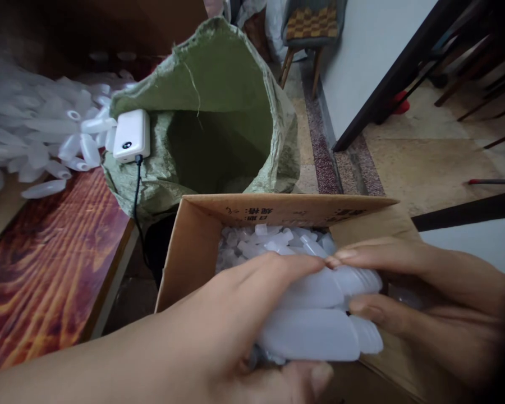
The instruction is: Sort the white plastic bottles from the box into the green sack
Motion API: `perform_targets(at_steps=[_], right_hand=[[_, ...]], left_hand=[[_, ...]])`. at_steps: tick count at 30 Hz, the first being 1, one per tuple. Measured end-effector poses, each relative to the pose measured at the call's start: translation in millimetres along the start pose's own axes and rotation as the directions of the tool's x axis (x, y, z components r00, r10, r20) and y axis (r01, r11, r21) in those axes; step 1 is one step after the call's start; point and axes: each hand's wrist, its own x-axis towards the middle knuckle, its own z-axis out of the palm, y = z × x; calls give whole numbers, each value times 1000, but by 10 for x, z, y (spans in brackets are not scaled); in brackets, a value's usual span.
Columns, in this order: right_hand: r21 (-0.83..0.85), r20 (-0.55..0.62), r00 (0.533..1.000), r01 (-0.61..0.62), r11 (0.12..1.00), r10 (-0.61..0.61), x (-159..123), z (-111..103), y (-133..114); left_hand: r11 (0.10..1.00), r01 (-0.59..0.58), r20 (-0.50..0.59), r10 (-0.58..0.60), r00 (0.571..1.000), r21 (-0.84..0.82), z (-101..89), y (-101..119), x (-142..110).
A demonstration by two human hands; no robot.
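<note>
A small stack of translucent white plastic bottles is held over an open cardboard box, their threaded necks pointing right. My left hand closes around the bottle bodies from the left, thumb below and fingers over the top. From the right, my right hand grips at the neck end, with its fingertips on the upper bottles and its thumb by the necks. The fingertips of both hands meet above the stack. Inside the box lie many loose small translucent plastic pieces, partly covered by my hands.
Beyond the box stands an open green woven sack, with a white power bank and black cable at its rim. Loose bottles are heaped at left beside a wood-patterned tabletop. A chair stands further back near a white wall.
</note>
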Motion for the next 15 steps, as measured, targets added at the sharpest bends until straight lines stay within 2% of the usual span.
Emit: perform_targets(at_steps=[4, 8, 12, 15], right_hand=[[-24, -7, 998, -62, 998, 62, -40, -15, 3], [-22, 53, 998, -45, 999, 46, -89, -48, -2], [-51, 116, 993, -19, 999, 25, -83, -59, -47], [-84, 99, 994, 48, 995, -39, -71, -27, -78]], left_hand=[[999, 1, -94, 3, 996, 37, -56, 24, -14], [999, 25, -51, -23, 998, 31, -99, 33, -32], [982, 135, -170, -157, 973, -136, -86, 2, -41], [914, 224, -106, -273, 956, -339, -81, 2, -19]])
